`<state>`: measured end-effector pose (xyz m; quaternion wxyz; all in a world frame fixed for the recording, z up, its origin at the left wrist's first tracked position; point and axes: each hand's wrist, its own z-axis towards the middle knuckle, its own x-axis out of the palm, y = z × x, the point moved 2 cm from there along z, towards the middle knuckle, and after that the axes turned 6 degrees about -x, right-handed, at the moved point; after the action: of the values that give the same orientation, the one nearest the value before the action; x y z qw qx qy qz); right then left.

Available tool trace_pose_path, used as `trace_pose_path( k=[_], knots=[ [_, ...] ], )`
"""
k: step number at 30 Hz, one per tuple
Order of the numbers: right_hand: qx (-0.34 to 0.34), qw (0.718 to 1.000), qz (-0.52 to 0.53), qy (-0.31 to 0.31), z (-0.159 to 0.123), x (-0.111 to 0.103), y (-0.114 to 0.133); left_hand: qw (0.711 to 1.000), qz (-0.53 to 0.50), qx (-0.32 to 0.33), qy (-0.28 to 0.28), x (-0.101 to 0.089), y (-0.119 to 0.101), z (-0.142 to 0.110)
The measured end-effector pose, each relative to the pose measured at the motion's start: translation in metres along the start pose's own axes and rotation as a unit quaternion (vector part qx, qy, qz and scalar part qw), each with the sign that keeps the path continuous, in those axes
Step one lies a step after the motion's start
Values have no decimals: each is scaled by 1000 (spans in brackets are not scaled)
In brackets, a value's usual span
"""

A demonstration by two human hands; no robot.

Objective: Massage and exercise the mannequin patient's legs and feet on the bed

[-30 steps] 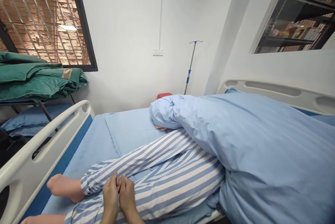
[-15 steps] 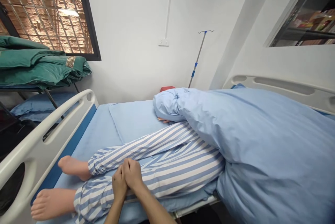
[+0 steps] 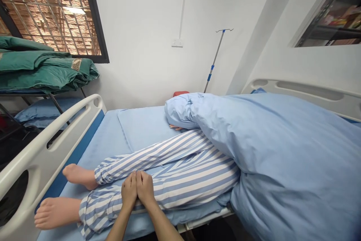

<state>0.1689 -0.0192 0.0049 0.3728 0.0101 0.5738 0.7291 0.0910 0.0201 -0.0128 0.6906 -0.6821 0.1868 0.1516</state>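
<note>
My left hand [image 3: 129, 191] and my right hand [image 3: 144, 187] are side by side, thumb sides touching. Both are closed with the knuckles up, over the near leg of the blue-and-white striped trousers [image 3: 194, 186]. Their curled fingertips are hidden, so I cannot tell whether they grip any cloth. The trousers are on a figure lying on the bed, perhaps a manikin, with a bare near foot [image 3: 58, 214] and a bare far foot [image 3: 79, 175] to the left. A light blue quilt [image 3: 284, 150] covers the upper body; fingers [image 3: 175, 127] show under its edge.
The bed's footboard [image 3: 36, 150] rises at the left, the headboard [image 3: 307, 90] at the far right. Behind the bed stand an IV pole [image 3: 216, 58] and a red object [image 3: 180, 93]. Folded green bedding [image 3: 45, 68] lies on a rack under the barred window [image 3: 53, 11].
My hands were overlapping, the right one partly across the left; now they are level, side by side. The left forearm has swung a little left. The view has shifted slightly.
</note>
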Motion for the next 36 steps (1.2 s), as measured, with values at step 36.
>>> trace_pose_path(
  k=[36],
  knots=[
    [-18, 997, -69, -31, 1, -37, -17, 998, 32, 42, 36, 22, -23, -18]
  ],
)
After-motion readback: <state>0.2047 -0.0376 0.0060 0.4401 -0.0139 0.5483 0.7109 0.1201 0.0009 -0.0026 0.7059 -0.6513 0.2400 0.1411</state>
